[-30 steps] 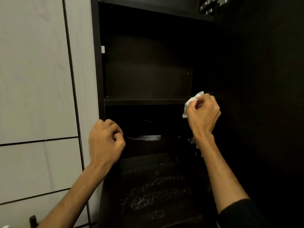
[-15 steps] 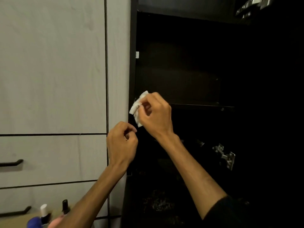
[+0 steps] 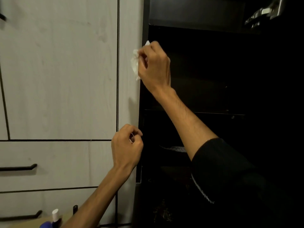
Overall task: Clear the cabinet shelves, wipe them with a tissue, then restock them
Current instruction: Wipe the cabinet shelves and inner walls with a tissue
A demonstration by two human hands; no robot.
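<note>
**Operator:** Report from near to far.

**Inspector:** Nearest, at 7 o'clock in the view, a white-capped bottle (image 3: 55,214) stands on a tabletop (image 3: 29,222) corner. Above it, the left hand (image 3: 126,148) is curled into a loose fist, close beside the cabinet's left front edge (image 3: 141,99). Something small and pale shows at its fingertips; what it is cannot be told.

**Operator:** And the right hand?

**Inspector:** The right hand (image 3: 154,66) is higher, at 12 o'clock from the left hand, closed around a crumpled white tissue (image 3: 135,63). The tissue protrudes from the fist toward 9 o'clock, pressed at or just over the front edge where it meets the pale door panel (image 3: 130,30).

**Operator:** State the governing relation for the next move.

**Inspector:** The edge's long axis runs 12 to 6 o'clock. The tissue sits high on it, so the unwiped run probably lies toward 6 o'clock from the right hand. The right hand alone carries the tissue.

**Operator:** Farthest?

**Inspector:** The dark interior. One shelf (image 3: 205,112) lies at 4 o'clock from the right hand and appears bare; a lower compartment holds dim, unidentifiable contents. A hinge (image 3: 263,14) shows at 1 o'clock. Wiping appears under way; restocking is not yet begun.
</note>
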